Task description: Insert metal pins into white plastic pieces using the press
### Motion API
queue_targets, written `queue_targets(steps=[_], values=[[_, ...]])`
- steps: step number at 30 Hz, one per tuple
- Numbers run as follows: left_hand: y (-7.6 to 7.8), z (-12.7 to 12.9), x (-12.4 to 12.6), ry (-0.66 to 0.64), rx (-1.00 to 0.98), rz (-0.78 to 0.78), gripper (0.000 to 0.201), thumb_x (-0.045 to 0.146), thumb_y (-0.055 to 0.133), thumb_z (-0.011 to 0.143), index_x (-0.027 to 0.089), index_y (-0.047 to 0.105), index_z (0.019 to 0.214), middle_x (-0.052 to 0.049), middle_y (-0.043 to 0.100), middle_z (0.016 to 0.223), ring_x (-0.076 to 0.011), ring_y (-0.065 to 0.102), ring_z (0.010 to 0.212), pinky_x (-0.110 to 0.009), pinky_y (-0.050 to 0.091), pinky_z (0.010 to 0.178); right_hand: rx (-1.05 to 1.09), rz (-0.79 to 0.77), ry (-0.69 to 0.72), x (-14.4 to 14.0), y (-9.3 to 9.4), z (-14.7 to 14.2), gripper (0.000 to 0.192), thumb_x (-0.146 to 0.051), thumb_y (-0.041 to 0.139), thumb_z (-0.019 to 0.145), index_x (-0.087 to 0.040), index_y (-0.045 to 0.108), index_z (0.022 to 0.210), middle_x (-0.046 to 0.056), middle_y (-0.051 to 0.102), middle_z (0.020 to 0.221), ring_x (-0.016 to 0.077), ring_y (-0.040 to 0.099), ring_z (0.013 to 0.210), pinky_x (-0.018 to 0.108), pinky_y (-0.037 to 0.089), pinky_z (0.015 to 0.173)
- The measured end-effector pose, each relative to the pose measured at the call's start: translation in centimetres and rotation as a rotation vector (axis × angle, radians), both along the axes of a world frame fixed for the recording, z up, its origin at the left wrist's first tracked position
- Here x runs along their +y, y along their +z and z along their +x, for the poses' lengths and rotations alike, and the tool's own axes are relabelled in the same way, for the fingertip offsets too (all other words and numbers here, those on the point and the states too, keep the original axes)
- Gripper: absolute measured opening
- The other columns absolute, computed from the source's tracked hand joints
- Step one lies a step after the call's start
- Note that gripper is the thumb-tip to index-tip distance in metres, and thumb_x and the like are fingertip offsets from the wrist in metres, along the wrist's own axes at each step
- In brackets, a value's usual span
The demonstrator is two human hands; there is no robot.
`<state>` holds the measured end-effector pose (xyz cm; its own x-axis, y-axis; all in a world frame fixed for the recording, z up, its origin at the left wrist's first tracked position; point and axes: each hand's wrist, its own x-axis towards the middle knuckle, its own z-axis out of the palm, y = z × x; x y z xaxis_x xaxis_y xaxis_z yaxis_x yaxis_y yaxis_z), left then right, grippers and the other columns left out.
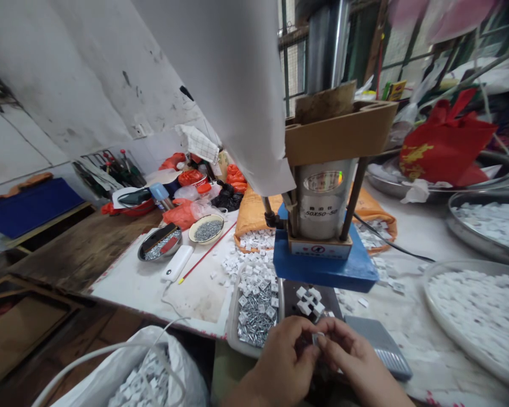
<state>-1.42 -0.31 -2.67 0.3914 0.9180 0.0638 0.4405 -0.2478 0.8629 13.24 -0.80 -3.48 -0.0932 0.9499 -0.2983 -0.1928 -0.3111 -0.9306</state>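
Observation:
In the head view my left hand (282, 351) and my right hand (351, 353) meet at the lower middle. Both are closed, and the fingertips pinch a small white plastic piece (318, 337) between them; the fingers cover most of it. Just beyond, several white square plastic pieces (309, 301) sit grouped on a dark plate (291, 292) under a machine. Left of the plate stands a plastic tray (233, 316) holding metal nails (254, 323) with white pieces among them.
The machine's blue head (326, 265) overhangs the plate. A grey pedal-like block (379, 345) lies right of my hands. Round trays of white pieces (479, 305) stand further right. Bowls of metal parts (207, 230), a white power strip (178, 263) and a white sack (186, 367) are left.

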Motion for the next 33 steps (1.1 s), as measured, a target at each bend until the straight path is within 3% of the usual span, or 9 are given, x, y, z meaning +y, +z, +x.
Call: queue_targets(steps=[9,20,27,31,33], values=[[0.1,0.1,-0.1,0.007,-0.027,0.006,0.028,0.007,0.053,0.075,0.021,0.061,0.098,-0.001,0.063,0.088,-0.0155,0.056,0.075,-0.026,0.043,0.072,-0.049,0.001,-0.027,-0.1,0.3,0.0,0.04,-0.054,0.072,0.056,-0.017,0.058,0.066,-0.008,0.044,0.046,0.0065,0.035,0.043,0.019,0.025,0.042],[0.0,0.1,0.0,0.047,-0.047,0.095,0.025,0.004,0.052,0.076,0.02,0.06,0.094,-0.002,0.062,0.087,-0.0164,0.057,0.078,-0.026,0.044,0.07,0.016,-0.011,-0.005,0.0,-1.0,0.2,0.044,-0.055,0.071,0.06,-0.017,0.06,0.08,-0.008,0.047,0.047,0.0064,0.035,0.042,0.019,0.028,0.042],[-0.2,0.3,0.1,-0.064,-0.099,0.299,0.043,-0.004,0.051,0.072,0.021,0.059,0.106,-0.006,0.061,0.11,-0.0196,0.055,0.104,-0.032,0.043,0.094,-0.025,0.073,-0.03,0.1,-0.4,0.3,0.037,-0.051,0.072,0.06,-0.017,0.058,0.068,-0.005,0.052,0.054,0.0075,0.041,0.046,0.02,0.032,0.044],[0.4,0.0,0.6,-0.082,-0.099,0.353,0.033,0.0,0.051,0.077,0.02,0.063,0.1,-0.006,0.066,0.1,-0.0179,0.059,0.095,-0.03,0.047,0.087,-0.02,0.045,0.061,0.1,-0.3,0.8,0.038,-0.052,0.069,0.065,-0.018,0.059,0.075,-0.004,0.055,0.054,0.0082,0.043,0.044,0.02,0.033,0.042],[0.9,-0.2,1.5,-0.04,-0.119,0.368,0.024,0.004,0.053,0.08,0.019,0.065,0.094,-0.005,0.068,0.093,-0.0173,0.061,0.089,-0.029,0.048,0.082,-0.065,0.054,0.023,0.3,-0.3,1.3,0.039,-0.053,0.066,0.067,-0.019,0.06,0.084,-0.002,0.059,0.058,0.0108,0.049,0.047,0.021,0.038,0.044]])
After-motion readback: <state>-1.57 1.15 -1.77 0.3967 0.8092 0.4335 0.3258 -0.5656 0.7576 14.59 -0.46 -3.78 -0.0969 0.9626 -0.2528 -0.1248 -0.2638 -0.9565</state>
